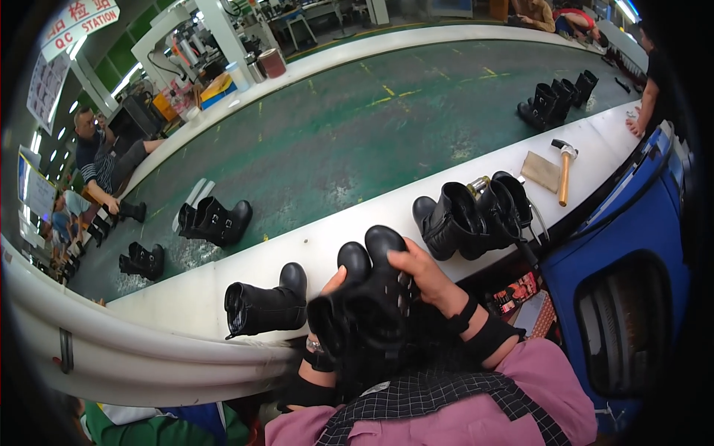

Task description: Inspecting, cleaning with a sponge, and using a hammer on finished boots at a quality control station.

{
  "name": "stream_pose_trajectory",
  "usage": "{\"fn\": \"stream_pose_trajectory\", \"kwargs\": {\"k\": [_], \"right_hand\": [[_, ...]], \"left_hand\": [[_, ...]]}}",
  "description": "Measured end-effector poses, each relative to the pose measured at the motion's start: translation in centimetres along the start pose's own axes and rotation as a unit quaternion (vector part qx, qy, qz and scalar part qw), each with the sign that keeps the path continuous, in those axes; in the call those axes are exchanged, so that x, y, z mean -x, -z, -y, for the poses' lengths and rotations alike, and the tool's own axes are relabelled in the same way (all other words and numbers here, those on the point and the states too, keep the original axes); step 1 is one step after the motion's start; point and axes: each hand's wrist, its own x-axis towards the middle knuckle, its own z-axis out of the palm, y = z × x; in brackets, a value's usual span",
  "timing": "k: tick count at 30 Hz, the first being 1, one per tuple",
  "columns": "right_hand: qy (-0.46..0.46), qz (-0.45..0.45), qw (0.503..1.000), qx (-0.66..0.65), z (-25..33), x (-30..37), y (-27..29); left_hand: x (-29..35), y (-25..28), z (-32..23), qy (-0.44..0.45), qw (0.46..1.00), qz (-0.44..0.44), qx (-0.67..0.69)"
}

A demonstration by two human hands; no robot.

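Observation:
Close to my body I hold a pair of black ankle boots side by side, toes pointing away and shaft openings toward me. My right hand [425, 272] grips the right boot [384, 244], which has metal buckles on its outer side; the thumb lies near the toe. On the left boot [352, 262] my left hand [334, 280] is closed, its fingers mostly hidden behind the boot. Left of them a single black boot [260, 306] lies on its side on the white ledge [327, 232]. Two more black boots [460, 223] stand on the ledge at my right.
A hammer [564, 175] and a tan block [541, 172] lie on the ledge at right. Beyond runs a green conveyor belt [320, 141] carrying several black boots [217, 221]. A blue machine [625, 282] stands at right. A seated person [111, 152] holds a boot at far left.

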Motion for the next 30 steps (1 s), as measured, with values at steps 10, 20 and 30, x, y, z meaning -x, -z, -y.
{"fn": "stream_pose_trajectory", "kwargs": {"k": [10,20,30], "right_hand": [[-0.006,-0.035,0.968,-0.249,1.6,-4.9,-2.3],[0.028,-0.069,0.977,-0.201,2.0,-3.9,-3.8],[0.056,-0.086,0.971,-0.216,0.8,-3.8,-4.3]], "left_hand": [[-1.9,-1.9,-3.2,-0.273,0.948,-0.073,0.142],[-1.7,-3.3,-3.0,-0.360,0.917,-0.167,0.031],[-2.6,-3.4,-2.7,-0.367,0.919,-0.139,0.043]]}}
